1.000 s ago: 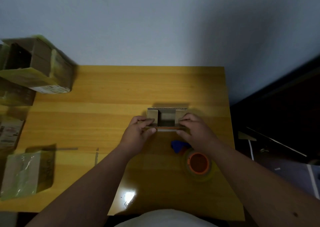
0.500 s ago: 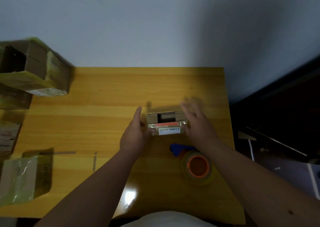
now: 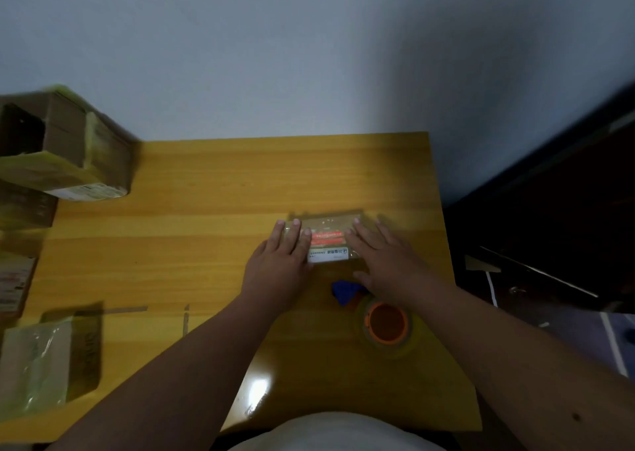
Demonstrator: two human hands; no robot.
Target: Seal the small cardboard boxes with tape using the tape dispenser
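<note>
Box: the small cardboard box (image 3: pixel 328 241) lies on the table (image 3: pixel 206 210), toward its far right part. Its top flaps look folded down flat, with red printing and a white label facing up. This looks like the closing step, so that the seam is ready for tape.
Left hand: the left hand (image 3: pixel 280 259) lies flat on the left part of the box top, fingers straight and together, gripping nothing. The likely reason is to press the flap down so that it does not spring up.
Right hand: the right hand (image 3: pixel 381 258) lies flat on the right part of the box, fingers spread and straight, also gripping nothing. It mirrors the other hand, so the box is pinned from both sides.
Tape dispenser: the tape dispenser (image 3: pixel 385 320), with an orange core and a blue part, sits just nearer the person than the box, under the right wrist. That is probably so the right hand can take it while the left keeps the flaps shut.
Other boxes: an open box (image 3: pixel 65 151) stands well to the left of the small box at the far table corner. A wrapped box (image 3: pixel 51 357) sits well left and nearer the person.
Progress: I judge no fresh tape has been laid yet, though the blur leaves this unsure.
</note>
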